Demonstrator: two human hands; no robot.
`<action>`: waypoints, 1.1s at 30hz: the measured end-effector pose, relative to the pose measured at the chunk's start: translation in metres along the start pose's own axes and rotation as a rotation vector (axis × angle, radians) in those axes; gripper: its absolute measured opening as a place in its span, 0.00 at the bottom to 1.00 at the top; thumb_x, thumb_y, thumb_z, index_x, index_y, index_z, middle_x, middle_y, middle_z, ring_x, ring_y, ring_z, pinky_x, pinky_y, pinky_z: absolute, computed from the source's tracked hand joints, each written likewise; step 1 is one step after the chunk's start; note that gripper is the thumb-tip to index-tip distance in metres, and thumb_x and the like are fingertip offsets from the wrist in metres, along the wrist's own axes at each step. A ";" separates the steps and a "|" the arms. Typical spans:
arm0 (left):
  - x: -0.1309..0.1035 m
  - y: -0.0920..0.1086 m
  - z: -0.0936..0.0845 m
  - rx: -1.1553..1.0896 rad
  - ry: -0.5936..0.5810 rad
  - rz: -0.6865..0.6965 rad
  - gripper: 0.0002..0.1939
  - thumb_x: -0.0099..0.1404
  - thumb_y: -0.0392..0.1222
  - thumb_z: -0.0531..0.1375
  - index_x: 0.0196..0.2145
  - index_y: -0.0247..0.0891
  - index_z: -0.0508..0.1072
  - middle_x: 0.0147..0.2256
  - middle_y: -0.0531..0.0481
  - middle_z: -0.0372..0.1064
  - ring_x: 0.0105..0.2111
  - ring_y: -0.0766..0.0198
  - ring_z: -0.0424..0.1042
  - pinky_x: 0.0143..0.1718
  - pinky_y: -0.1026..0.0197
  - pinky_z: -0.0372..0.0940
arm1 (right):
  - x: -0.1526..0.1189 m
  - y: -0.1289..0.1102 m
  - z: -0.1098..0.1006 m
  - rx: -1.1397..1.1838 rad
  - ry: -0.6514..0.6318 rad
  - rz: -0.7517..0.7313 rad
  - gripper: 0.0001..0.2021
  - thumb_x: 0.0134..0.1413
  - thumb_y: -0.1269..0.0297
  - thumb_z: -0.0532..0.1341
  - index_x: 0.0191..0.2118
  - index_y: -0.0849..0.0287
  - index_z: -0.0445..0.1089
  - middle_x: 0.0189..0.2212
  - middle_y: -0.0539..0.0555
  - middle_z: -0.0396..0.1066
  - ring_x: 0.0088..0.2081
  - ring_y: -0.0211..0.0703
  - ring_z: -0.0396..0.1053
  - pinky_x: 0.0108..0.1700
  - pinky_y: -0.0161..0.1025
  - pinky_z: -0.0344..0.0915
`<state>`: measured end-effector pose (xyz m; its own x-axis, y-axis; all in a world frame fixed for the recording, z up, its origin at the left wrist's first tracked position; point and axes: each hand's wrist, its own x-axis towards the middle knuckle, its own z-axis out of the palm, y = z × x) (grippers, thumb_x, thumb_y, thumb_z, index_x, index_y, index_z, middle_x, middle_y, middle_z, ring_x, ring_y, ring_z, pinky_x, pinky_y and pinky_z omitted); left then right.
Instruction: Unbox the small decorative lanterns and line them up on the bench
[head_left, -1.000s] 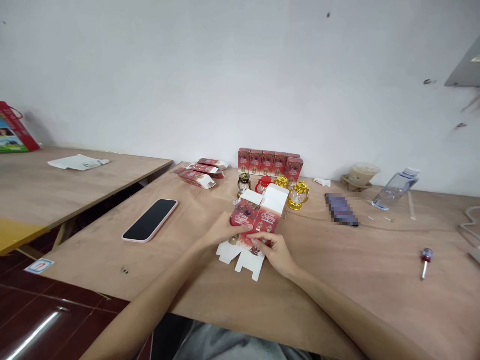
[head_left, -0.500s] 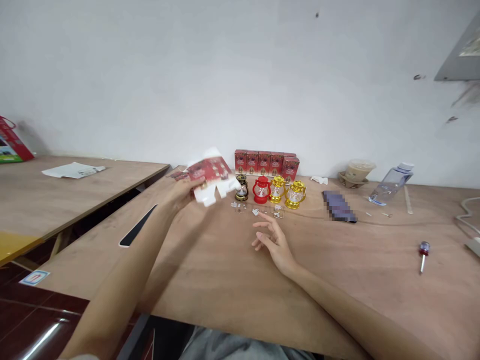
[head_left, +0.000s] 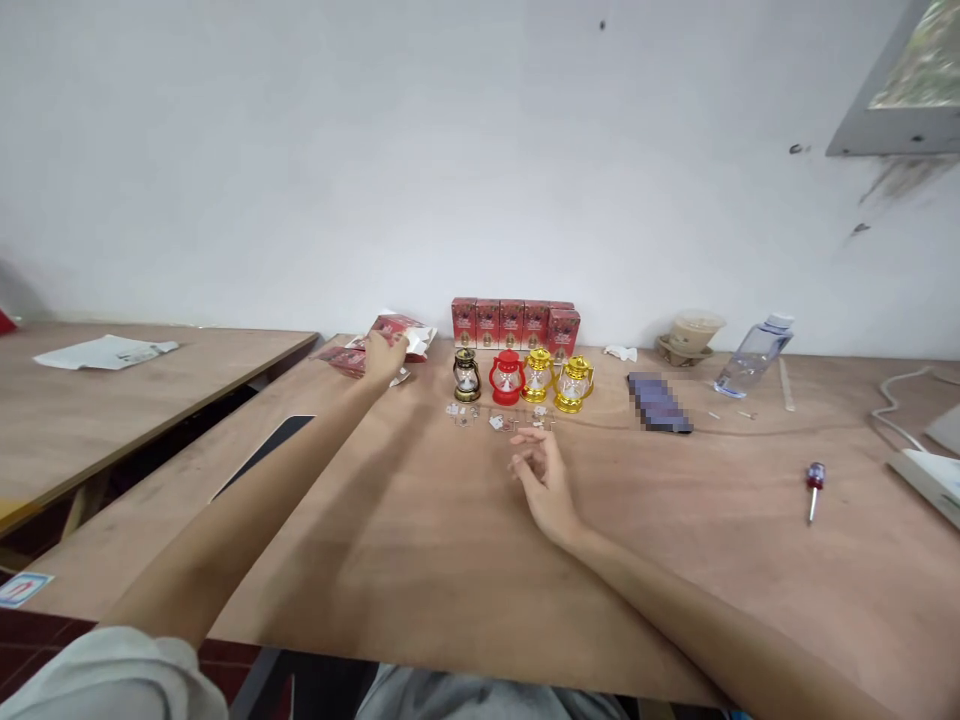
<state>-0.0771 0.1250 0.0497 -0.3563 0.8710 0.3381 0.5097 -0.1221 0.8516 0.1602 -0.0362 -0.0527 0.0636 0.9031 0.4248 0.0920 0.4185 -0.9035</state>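
Note:
My left hand (head_left: 384, 358) reaches to the back left of the table, its fingers closed on an opened red and white cardboard box (head_left: 409, 328). Beneath and beside it lie flattened red boxes (head_left: 343, 362). Over the middle of the table is my right hand (head_left: 547, 490), open and holding nothing, fingers loosely curled. Just beyond its fingertips are small white parts and thin wire pieces (head_left: 496, 423). Behind these stand miniature lanterns: a bronze one (head_left: 466, 376), a red one (head_left: 508, 378) and two gold ones (head_left: 538, 376), (head_left: 574, 384).
Several closed red boxes (head_left: 500, 322) stand in a row by the wall. To the right are a phone (head_left: 658, 402), a lidded cup (head_left: 694, 332), a tilted water bottle (head_left: 754, 355) and a screwdriver (head_left: 815, 490). A dark flat object (head_left: 266, 452) lies under my left forearm.
My left hand has carried the opened box away from me, down onto the flattened boxes at the back left. My right hand stays near the small parts; the view has shifted slightly right.

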 end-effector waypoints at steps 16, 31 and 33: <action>-0.147 -0.024 0.065 -0.348 -0.614 0.083 0.07 0.50 0.42 0.59 0.26 0.37 0.69 0.22 0.55 0.65 0.23 0.69 0.62 0.26 0.67 0.56 | 0.117 0.030 -0.099 -1.186 0.064 -0.295 0.35 0.45 0.60 0.66 0.60 0.49 0.54 0.60 0.63 0.49 0.56 0.66 0.55 0.53 0.59 0.54; -0.159 -0.014 0.052 -0.613 -0.725 -0.051 0.34 0.50 0.51 0.64 0.52 0.44 0.56 0.42 0.48 0.64 0.32 0.65 0.70 0.23 0.64 0.68 | 0.059 0.024 -0.060 -0.182 0.159 -0.213 0.34 0.44 0.56 0.68 0.57 0.53 0.54 0.50 0.57 0.64 0.49 0.48 0.67 0.51 0.49 0.66; -0.163 -0.010 0.049 -0.621 -0.817 -0.063 0.35 0.50 0.52 0.65 0.53 0.45 0.56 0.43 0.47 0.64 0.34 0.62 0.71 0.25 0.61 0.71 | 0.045 0.024 -0.039 -0.069 0.080 -0.165 0.35 0.41 0.57 0.69 0.56 0.53 0.55 0.50 0.58 0.65 0.49 0.48 0.67 0.51 0.48 0.66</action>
<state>0.0141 0.0075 -0.0340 0.3915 0.9138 0.1077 -0.0692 -0.0875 0.9938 0.2043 0.0109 -0.0525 0.1210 0.8112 0.5721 0.1750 0.5499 -0.8167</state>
